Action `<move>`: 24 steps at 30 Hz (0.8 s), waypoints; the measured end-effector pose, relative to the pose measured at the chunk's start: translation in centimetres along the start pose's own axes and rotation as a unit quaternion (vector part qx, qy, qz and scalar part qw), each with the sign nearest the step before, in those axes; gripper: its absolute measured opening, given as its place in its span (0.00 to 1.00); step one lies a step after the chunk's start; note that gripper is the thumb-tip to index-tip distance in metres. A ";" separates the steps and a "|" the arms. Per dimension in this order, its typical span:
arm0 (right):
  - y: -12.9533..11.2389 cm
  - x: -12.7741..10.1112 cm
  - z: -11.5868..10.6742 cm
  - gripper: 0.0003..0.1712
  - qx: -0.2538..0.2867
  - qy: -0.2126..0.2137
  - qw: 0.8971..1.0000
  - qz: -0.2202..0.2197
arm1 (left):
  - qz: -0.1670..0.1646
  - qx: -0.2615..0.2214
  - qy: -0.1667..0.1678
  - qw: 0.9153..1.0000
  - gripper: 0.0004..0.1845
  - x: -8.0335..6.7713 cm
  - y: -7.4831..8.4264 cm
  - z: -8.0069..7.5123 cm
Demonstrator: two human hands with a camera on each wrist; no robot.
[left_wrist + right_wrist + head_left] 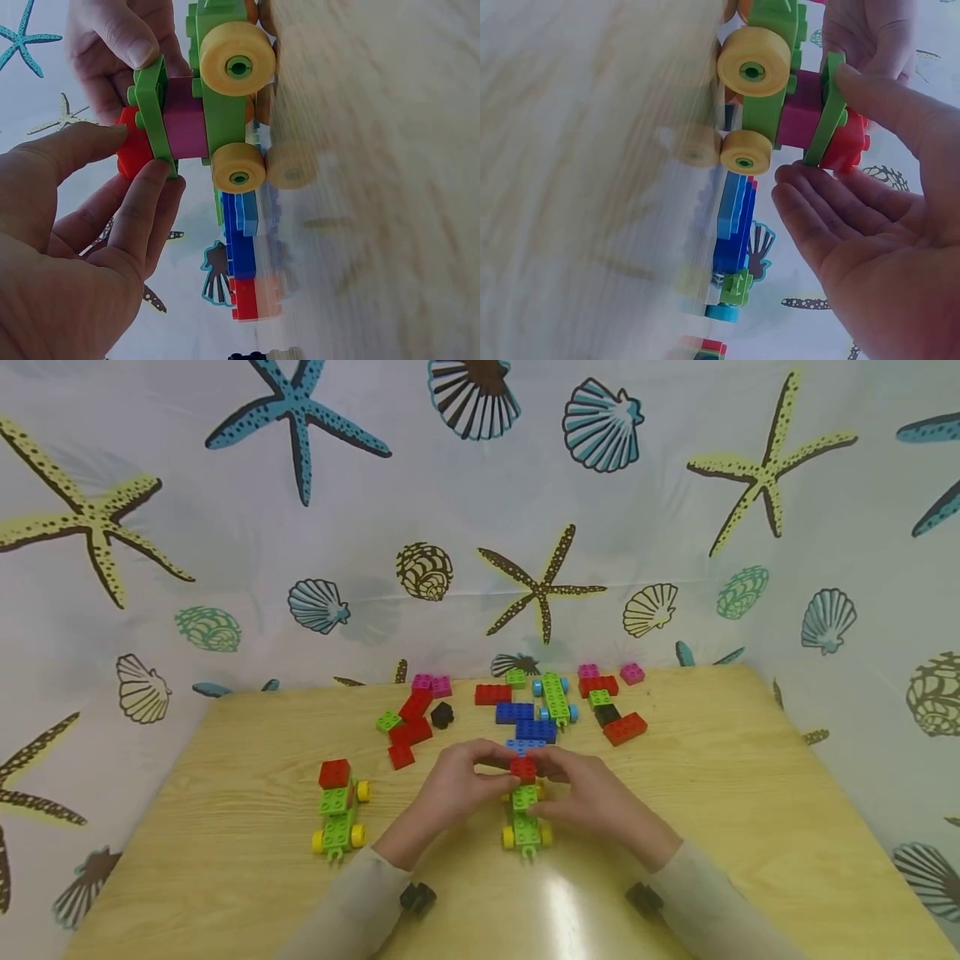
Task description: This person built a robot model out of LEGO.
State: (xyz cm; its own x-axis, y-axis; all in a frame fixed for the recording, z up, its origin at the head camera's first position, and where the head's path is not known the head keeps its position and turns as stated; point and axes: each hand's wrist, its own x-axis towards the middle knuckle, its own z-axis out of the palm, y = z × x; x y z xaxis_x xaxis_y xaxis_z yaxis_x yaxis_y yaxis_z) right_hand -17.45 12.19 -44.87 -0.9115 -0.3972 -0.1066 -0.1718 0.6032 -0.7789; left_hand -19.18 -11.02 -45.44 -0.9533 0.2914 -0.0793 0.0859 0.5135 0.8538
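In front of me on the table stands a toy brick car (527,831) with a green base and yellow wheels. A magenta brick (185,120) sits on its base, with a green brick (152,112) above that and a red brick (135,150) on top. From the left, my left hand (459,783) pinches the red brick, other fingertips touching the green brick's edge. My right hand (588,793) holds the green brick from the right, thumb on one edge and fingertips at the opposite one. Part of the red brick is hidden by fingers.
A similar yellow-wheeled car (339,822) stands to the left. Farther back are blue bricks (536,730), a green car base with blue wheels (555,697), and loose red bricks (411,732) on the left. More bricks, including a red one (626,728), lie back right.
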 end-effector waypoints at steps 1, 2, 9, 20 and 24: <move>-0.1 0.1 0.1 0.42 0.001 0.000 1.000 0.005 | -0.001 0.000 0.002 1.000 0.14 -0.1 0.0 -0.1; -0.3 0.1 0.1 0.42 0.001 0.000 1.000 0.010 | -0.001 0.001 0.005 1.000 0.14 -0.1 0.0 -0.1; -1.0 1.2 0.8 0.40 0.014 -0.014 1.000 0.008 | 0.005 0.000 0.029 1.000 0.17 -1.1 -0.3 -1.1; -4.2 5.0 4.8 0.40 0.026 -0.055 0.998 -0.031 | -0.033 0.031 0.083 0.996 0.20 -3.7 -3.2 -5.6; -5.5 6.3 6.3 0.40 0.032 -0.057 0.997 -0.033 | -0.054 0.032 0.094 0.994 0.23 -4.5 -3.8 -7.3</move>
State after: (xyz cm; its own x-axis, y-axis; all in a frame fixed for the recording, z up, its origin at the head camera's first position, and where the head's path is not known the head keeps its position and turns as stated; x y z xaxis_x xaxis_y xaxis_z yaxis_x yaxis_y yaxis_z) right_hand -19.94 2.00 -45.09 -0.8502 -0.5124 -0.1206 -0.2020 0.5291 -0.8242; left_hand -17.31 -20.23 -44.55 -0.9946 0.0802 -0.0657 -0.0063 0.5856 0.8105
